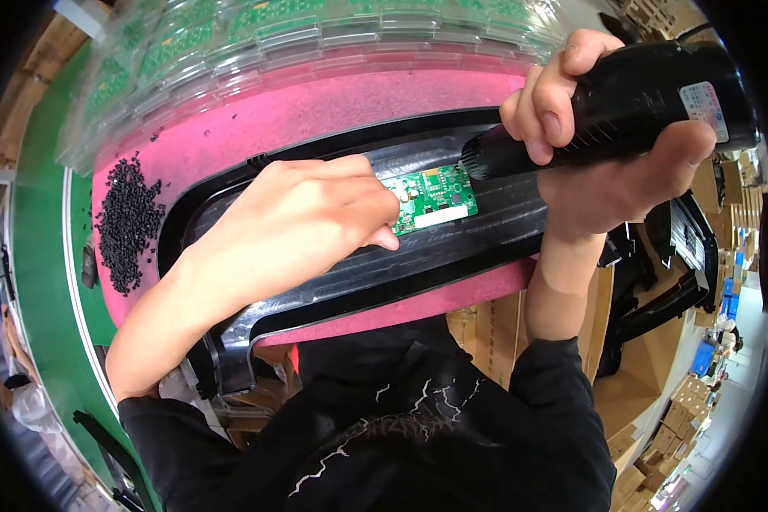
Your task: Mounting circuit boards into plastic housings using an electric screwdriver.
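My right hand (563, 111) is closed around a black electric screwdriver (631, 102), which lies tilted across the view. Its bristly-looking front end (480, 157) is at the upper right corner of a green circuit board (439, 192). The board, with a white connector strip along its near edge, lies inside a long black plastic housing (495, 224). My left hand (324, 205) is closed at the board's left end with curled fingers, covering that part of it. The contact point of the screwdriver's bit cannot be made out.
A pink mat (205, 145) lies under the housing on a green table (38, 256). To the left is a heap of small black screws (126, 224). Stacked clear trays (316, 51) with green boards line the back. A cardboard box (640, 388) with black plastic parts (670, 299) stands right.
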A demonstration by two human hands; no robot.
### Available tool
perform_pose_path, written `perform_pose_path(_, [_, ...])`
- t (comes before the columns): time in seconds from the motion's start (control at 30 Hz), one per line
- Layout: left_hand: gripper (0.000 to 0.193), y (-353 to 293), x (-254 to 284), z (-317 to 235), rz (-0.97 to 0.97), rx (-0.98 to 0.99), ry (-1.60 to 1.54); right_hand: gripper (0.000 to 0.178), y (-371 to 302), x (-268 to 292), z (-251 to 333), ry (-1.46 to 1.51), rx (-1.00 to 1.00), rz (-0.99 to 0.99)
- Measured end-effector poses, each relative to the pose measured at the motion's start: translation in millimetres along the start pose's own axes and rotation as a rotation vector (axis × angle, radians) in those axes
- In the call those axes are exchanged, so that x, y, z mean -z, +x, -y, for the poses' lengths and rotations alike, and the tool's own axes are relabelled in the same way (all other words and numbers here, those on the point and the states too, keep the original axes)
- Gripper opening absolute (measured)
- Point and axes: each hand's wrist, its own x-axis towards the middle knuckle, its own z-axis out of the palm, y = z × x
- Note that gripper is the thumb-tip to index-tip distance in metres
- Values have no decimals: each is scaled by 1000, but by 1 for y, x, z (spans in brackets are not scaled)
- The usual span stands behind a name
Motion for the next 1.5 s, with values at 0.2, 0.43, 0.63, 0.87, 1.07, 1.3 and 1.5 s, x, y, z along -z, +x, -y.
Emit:
perform_pose_path(0.2, [23, -17, 10, -8, 35, 102, -7, 80, 4, -30, 9, -4, -234, -131])
perform_pose_path(0.43, [21, -35, 20, -19, -6, 86, -85, 89, -5, -43, 16, 44, -116, -99])
perform_pose_path(0.63, [18, -48, 28, -24, 79, 137, -174, 82, -4, -61, 25, -25, -203, -75])
perform_pose_path(0.87, [18, -58, 27, -29, 39, 96, -144, 82, -3, -82, 26, -134, -213, -122])
perform_pose_path(1.07, [17, -63, 28, -31, 33, 82, -135, 80, -2, -71, 24, -23, -177, 80])
perform_pose_path(1.3, [13, -59, 28, -29, 60, 77, -148, 84, -6, -68, 31, -14, -176, -15])
perform_pose_path(1.5, [14, -51, 33, -16, -171, 63, -349, 68, 5, -86, 55, 381, 72, -10])
